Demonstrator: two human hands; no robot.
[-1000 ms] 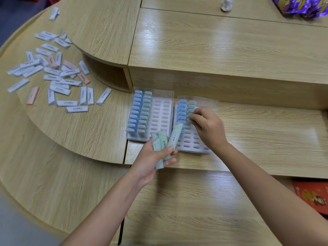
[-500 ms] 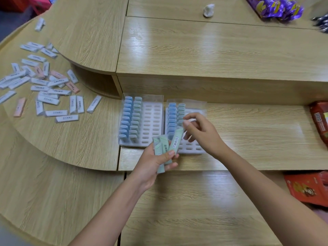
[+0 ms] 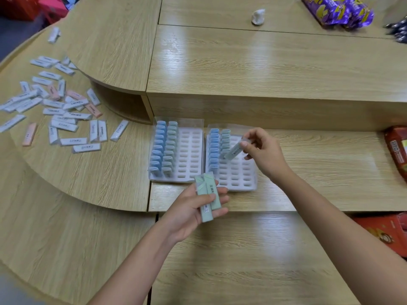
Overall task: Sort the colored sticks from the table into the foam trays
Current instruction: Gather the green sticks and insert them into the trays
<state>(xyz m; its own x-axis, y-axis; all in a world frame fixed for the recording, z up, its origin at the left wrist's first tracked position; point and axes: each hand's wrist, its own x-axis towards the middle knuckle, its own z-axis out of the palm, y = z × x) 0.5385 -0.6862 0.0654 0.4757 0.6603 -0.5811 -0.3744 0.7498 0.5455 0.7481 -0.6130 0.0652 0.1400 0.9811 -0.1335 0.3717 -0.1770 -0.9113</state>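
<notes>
Two white foam trays lie side by side: the left tray (image 3: 189, 155) and the right tray (image 3: 240, 172). Each holds a column of blue sticks and a column of green sticks in its left slots. My right hand (image 3: 262, 150) pinches one green stick (image 3: 234, 150) tilted over the right tray, its lower end at the green column. My left hand (image 3: 196, 208) grips two green sticks (image 3: 208, 194) just in front of the trays. A loose heap of pale blue and pink sticks (image 3: 59, 111) lies on the rounded table part at far left.
A raised wooden shelf (image 3: 264, 69) runs behind the trays. On it sit a small white object (image 3: 258, 16) and purple packets (image 3: 337, 10). Red boxes (image 3: 396, 155) stand at the right edge, another red box (image 3: 387, 232) below the table edge.
My right hand took one green stick out of my left hand's bunch and carried it up over the right tray. The camera view shifted slightly.
</notes>
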